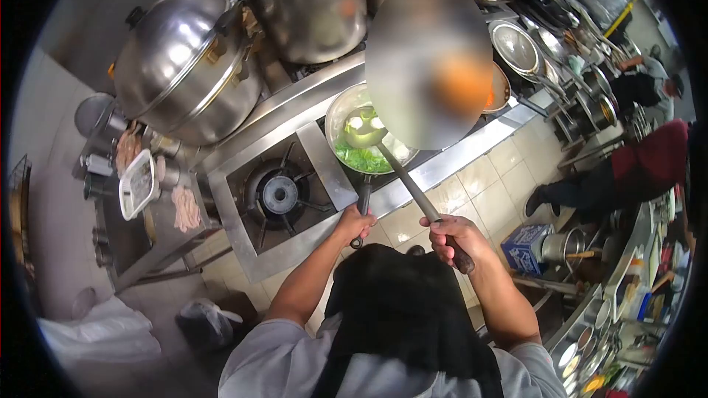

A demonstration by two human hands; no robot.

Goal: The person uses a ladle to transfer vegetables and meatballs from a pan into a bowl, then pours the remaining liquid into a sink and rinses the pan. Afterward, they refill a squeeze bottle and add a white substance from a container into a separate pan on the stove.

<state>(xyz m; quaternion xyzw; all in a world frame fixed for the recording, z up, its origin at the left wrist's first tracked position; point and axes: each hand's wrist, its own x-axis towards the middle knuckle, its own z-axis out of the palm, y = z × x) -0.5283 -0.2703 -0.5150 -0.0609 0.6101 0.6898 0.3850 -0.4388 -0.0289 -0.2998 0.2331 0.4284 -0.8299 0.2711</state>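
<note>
We look down from head height over our black apron (402, 302) and grey short-sleeved shirt (269, 357) into a busy, steel-fitted kitchen. Our left hand (354, 224) is closed in a fist around the black handle of a round, pale-walled cooking pan (331, 127), which sits at the stove just right of an uncovered black gas burner (280, 194). Our right hand (455, 239) wraps its fingers around the brown grip of a long grey metal ladle (405, 177), whose bowl rests inside the pan, amid greenish liquid and bright green chopped leaves (364, 161). A large grey blur with an orange patch hides the pan's right side. Behind the burner stand a silver steamer pot with a domed lid (181, 59) and a tall open steel stockpot (310, 26). Over to the right, near a person in a dark red top (653, 156), we see a blue cardboard box (525, 248) bearing white lettering, too small for us to read. At left, a white plastic tray (130, 210) lies on a metal side table (158, 230).
</note>
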